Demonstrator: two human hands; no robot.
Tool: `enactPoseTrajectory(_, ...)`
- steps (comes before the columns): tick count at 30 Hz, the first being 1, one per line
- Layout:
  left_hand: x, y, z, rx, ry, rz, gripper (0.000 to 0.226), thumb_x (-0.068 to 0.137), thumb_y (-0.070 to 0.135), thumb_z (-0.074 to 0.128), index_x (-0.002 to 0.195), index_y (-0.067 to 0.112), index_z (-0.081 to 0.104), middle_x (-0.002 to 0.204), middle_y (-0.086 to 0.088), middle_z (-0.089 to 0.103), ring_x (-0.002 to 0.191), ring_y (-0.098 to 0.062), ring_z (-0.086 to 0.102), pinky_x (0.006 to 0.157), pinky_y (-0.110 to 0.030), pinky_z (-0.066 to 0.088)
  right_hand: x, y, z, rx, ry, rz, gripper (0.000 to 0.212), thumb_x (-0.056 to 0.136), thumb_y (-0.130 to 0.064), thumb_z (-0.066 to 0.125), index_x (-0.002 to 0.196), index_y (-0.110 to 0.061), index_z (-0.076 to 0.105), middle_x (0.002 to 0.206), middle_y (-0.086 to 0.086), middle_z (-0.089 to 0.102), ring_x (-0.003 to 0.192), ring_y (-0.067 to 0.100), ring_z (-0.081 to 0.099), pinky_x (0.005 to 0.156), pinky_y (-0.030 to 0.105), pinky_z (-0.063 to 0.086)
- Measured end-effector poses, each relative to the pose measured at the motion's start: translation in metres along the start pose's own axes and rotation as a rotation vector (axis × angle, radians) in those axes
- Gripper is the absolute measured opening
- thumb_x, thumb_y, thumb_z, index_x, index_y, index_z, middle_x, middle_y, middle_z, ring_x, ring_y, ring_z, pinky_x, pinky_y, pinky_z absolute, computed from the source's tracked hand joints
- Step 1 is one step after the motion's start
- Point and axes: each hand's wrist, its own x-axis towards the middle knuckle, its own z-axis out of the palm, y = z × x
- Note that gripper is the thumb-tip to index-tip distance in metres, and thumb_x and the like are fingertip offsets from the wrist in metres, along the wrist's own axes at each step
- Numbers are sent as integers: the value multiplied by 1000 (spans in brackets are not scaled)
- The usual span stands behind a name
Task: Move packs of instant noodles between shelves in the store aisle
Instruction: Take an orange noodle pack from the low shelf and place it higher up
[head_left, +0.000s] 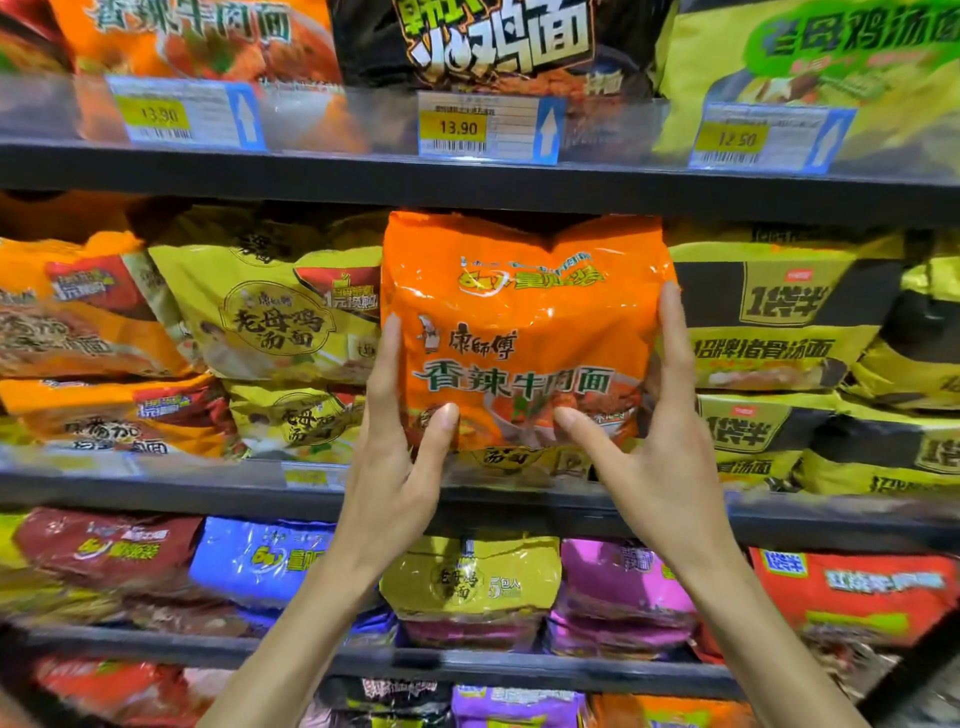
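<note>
A large orange pack of instant noodles (524, 322) stands upright in front of the middle shelf (208, 486), between yellow packs. My left hand (400, 447) grips its lower left side, thumb on the front and fingers behind the edge. My right hand (654, 436) grips the lower right side, thumb across the front and fingers up along the right edge. The pack's bottom edge is level with the top of a yellow pack (509, 460) lying under it.
The top shelf (363, 171) carries orange (197, 36), black (493, 47) and yellow-green packs (810, 67) behind price tags (457, 127). Yellow packs (270, 312) and black-and-yellow packs (779, 312) flank the held one. Lower shelves hold red, blue, yellow, pink and purple packs.
</note>
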Motion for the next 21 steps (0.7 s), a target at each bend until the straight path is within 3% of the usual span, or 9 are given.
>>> enactPoseTrajectory(2, -1, -1, -2, 13, -33, -18, 80, 101, 22, 52, 158, 41, -1, 156, 45, 4, 147, 16, 12, 111, 0, 18, -1, -2, -1, -35, -35, -4, 108, 87, -29, 75, 152, -55, -8, 130, -64, 11, 131, -12, 41, 102, 10, 37)
enactPoseTrajectory(5, -2, -1, -9, 31, -108, -58, 98, 97, 25, 65, 152, 58, -8, 151, 46, 7, 139, 21, 22, 105, 3, 24, -2, -6, -1, -94, -99, -16, 112, 87, -29, 75, 149, -57, -14, 127, -66, 5, 137, 5, 44, 107, 28, 41)
enactPoseTrajectory(7, -3, -2, -13, 78, -141, -46, 109, 92, 21, 74, 150, 59, -10, 150, 47, 4, 138, 22, 22, 105, -1, 28, -3, -10, 0, -107, -108, -13, 115, 86, -26, 76, 149, -55, -15, 127, -66, 2, 138, 9, 45, 108, 36, 43)
enactPoseTrajectory(9, -1, -3, -17, 69, -142, -32, 110, 91, 20, 75, 151, 59, -7, 152, 42, 5, 143, 14, 23, 110, -12, 33, -4, -14, 2, -100, -95, -4, 116, 85, -22, 78, 153, -50, -12, 130, -64, 3, 136, 1, 44, 107, 30, 44)
enactPoseTrajectory(12, 4, -2, -23, -13, -112, -35, 103, 91, 16, 74, 153, 55, 2, 154, 32, 15, 147, -4, 32, 114, -38, 44, -4, -19, 1, -88, -69, 13, 115, 82, -19, 81, 157, -40, -4, 127, -66, 9, 117, -29, 39, 92, -1, 38)
enactPoseTrajectory(14, 5, 0, -28, -46, -93, -41, 102, 90, 13, 75, 153, 55, 6, 155, 29, 19, 146, -10, 36, 111, -46, 48, -7, -26, -2, -94, -69, 24, 114, 81, -17, 82, 157, -39, 1, 126, -67, 12, 110, -35, 38, 88, -6, 36)
enactPoseTrajectory(18, -2, 11, -39, -89, -100, -39, 102, 88, 15, 78, 155, 49, 9, 160, 19, 23, 146, -13, 37, 110, -48, 48, -20, -43, -10, -121, -43, 49, 114, 80, -16, 83, 156, -46, 4, 139, -51, 23, 117, -22, 46, 91, -2, 39)
enactPoseTrajectory(20, -9, 21, -43, -81, -102, -35, 103, 88, 14, 78, 155, 50, 9, 159, 26, 21, 146, -8, 37, 111, -39, 48, -28, -54, -15, -129, -31, 63, 114, 80, -20, 83, 154, -52, 3, 145, -33, 30, 119, -12, 50, 92, 1, 40)
enactPoseTrajectory(21, -12, 25, -44, -78, -104, -28, 103, 88, 13, 78, 155, 49, 8, 158, 30, 19, 145, -3, 36, 112, -32, 46, -32, -59, -17, -127, -36, 64, 114, 80, -20, 83, 153, -53, 3, 146, -33, 29, 118, -15, 48, 93, 2, 40)
